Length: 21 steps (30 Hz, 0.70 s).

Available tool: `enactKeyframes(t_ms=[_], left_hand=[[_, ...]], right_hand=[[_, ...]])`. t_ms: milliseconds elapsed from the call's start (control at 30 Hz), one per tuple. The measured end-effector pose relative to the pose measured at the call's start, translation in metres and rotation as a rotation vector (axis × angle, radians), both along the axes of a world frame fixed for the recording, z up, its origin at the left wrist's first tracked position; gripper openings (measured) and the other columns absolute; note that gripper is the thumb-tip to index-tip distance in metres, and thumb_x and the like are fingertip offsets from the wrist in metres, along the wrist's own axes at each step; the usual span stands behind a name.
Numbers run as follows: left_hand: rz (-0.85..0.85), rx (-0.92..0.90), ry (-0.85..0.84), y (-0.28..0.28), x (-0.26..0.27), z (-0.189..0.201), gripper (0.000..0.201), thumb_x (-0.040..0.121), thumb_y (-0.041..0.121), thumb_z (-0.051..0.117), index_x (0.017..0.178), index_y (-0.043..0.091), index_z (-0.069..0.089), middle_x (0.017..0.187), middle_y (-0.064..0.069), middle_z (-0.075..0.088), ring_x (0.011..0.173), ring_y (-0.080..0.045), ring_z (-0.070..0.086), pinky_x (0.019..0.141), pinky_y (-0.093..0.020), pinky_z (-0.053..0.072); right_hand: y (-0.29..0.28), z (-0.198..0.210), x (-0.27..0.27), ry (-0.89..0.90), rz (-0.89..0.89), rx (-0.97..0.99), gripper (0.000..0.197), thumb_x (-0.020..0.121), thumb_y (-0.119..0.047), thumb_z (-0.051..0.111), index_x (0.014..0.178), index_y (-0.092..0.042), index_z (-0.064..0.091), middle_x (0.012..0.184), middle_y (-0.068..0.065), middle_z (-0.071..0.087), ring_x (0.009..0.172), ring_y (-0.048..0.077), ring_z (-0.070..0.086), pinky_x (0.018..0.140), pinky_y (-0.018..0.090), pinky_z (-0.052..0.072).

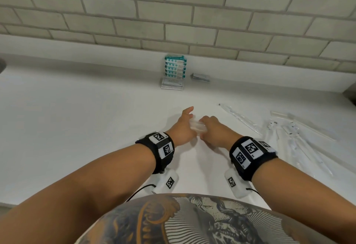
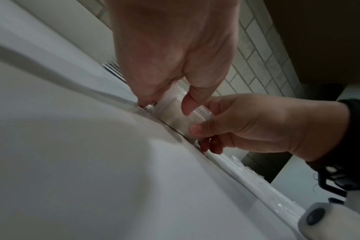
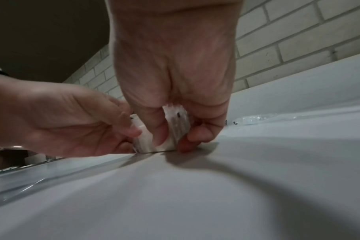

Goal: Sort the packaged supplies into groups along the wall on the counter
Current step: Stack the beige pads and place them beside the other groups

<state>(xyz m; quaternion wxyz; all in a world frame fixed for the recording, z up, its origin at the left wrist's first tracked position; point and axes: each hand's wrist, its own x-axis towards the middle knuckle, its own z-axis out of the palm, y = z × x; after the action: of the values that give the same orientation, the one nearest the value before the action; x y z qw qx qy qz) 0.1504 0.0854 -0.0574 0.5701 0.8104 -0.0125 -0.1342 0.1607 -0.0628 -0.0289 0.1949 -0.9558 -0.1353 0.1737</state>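
Both hands hold a small stack of clear plastic packets (image 1: 196,126) standing on edge on the white counter (image 1: 96,118). My left hand (image 1: 185,124) pinches the stack's left end between thumb and fingers. My right hand (image 1: 210,128) grips its right end. In the left wrist view the packets (image 2: 179,112) sit between my left fingers (image 2: 188,104) and the right hand (image 2: 257,123). In the right wrist view the packets (image 3: 175,128) touch the counter under my right fingers (image 3: 197,134), with the left hand (image 3: 72,120) beside them.
Against the wall stand a stack of teal-and-white packets (image 1: 175,66), flat white packets (image 1: 172,84) in front, and a small grey pile (image 1: 200,77). Long clear-wrapped supplies (image 1: 289,134) lie scattered at the right. A tiled wall (image 1: 173,12) backs the counter.
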Motion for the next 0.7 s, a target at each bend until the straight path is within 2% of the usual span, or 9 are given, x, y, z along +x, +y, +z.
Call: enactKeyframes(t_ms=[100,167,267,367,433,500,600,667,700], left_hand=[[0.002,-0.007,-0.004,-0.001,0.001,-0.001,0.085,0.085,-0.013,0.052,0.151,0.022,0.011,0.144,-0.013,0.030,0.121,-0.021,0.045,0.089,-0.019,0.039],[0.003,0.016,-0.028,-0.002,0.000,-0.001,0.086,0.083,-0.015,0.050,0.151,0.021,0.011,0.140,-0.016,0.032,0.119,-0.024,0.047,0.088,-0.016,0.039],[0.033,0.000,-0.028,-0.005,0.003,-0.002,0.083,0.084,-0.017,0.048,0.151,0.021,0.016,0.141,-0.013,0.033,0.106,-0.016,0.046,0.076,-0.008,0.040],[0.160,-0.132,0.039,-0.014,0.010,-0.002,0.061,0.094,-0.007,0.033,0.147,0.025,0.032,0.128,-0.007,0.038,0.087,-0.013,0.050,0.063,-0.010,0.043],[0.209,-0.045,-0.013,-0.017,0.014,-0.002,0.050,0.100,0.005,0.023,0.142,0.025,0.041,0.116,-0.008,0.039,0.074,-0.014,0.048,0.058,-0.017,0.041],[0.201,-0.050,-0.009,-0.018,0.014,-0.002,0.043,0.103,0.015,0.023,0.140,0.026,0.043,0.109,-0.009,0.041,0.069,-0.015,0.047,0.057,-0.020,0.040],[0.152,0.037,-0.026,-0.011,0.010,-0.001,0.041,0.102,0.018,0.034,0.141,0.026,0.039,0.114,-0.008,0.040,0.076,-0.016,0.050,0.064,-0.022,0.042],[0.053,0.100,-0.023,-0.005,0.007,-0.006,0.061,0.094,0.007,0.049,0.148,0.022,0.025,0.124,-0.007,0.038,0.095,-0.021,0.053,0.079,-0.026,0.046],[-0.013,0.154,-0.051,-0.003,0.006,-0.009,0.072,0.089,0.002,0.054,0.150,0.019,0.019,0.130,-0.012,0.039,0.102,-0.026,0.054,0.086,-0.030,0.047]], right_hand=[[0.001,-0.001,0.000,-0.009,0.008,-0.004,0.036,0.091,-0.015,0.056,0.125,-0.013,0.044,0.110,0.006,0.039,0.086,0.029,0.058,0.074,0.035,0.046],[0.000,-0.001,0.002,-0.012,-0.006,0.019,0.037,0.090,-0.016,0.057,0.124,-0.013,0.045,0.111,0.005,0.040,0.088,0.028,0.057,0.074,0.033,0.044],[0.001,-0.001,0.002,-0.015,0.004,0.037,0.035,0.090,-0.017,0.057,0.123,-0.014,0.046,0.109,0.004,0.039,0.086,0.026,0.055,0.074,0.031,0.042],[0.003,-0.002,0.001,-0.021,0.028,0.010,0.030,0.092,-0.017,0.054,0.121,-0.011,0.047,0.106,0.004,0.039,0.083,0.025,0.053,0.072,0.031,0.039],[0.003,-0.004,0.002,-0.030,0.029,-0.009,0.025,0.093,-0.017,0.053,0.117,-0.011,0.047,0.107,0.006,0.042,0.082,0.026,0.054,0.070,0.031,0.040],[0.004,-0.005,0.001,-0.041,0.032,-0.027,0.022,0.094,-0.017,0.051,0.114,-0.010,0.047,0.107,0.007,0.042,0.081,0.027,0.054,0.069,0.031,0.040],[0.005,-0.006,0.001,-0.045,0.043,-0.033,0.019,0.094,-0.015,0.050,0.112,-0.009,0.047,0.106,0.007,0.043,0.080,0.027,0.055,0.068,0.031,0.040],[0.005,-0.006,0.000,-0.049,0.051,-0.027,0.017,0.094,-0.016,0.050,0.110,-0.009,0.047,0.107,0.009,0.045,0.081,0.029,0.057,0.067,0.032,0.042],[0.005,-0.006,-0.001,-0.051,0.052,-0.024,0.017,0.094,-0.016,0.050,0.110,-0.009,0.047,0.108,0.009,0.045,0.082,0.030,0.058,0.067,0.032,0.042]])
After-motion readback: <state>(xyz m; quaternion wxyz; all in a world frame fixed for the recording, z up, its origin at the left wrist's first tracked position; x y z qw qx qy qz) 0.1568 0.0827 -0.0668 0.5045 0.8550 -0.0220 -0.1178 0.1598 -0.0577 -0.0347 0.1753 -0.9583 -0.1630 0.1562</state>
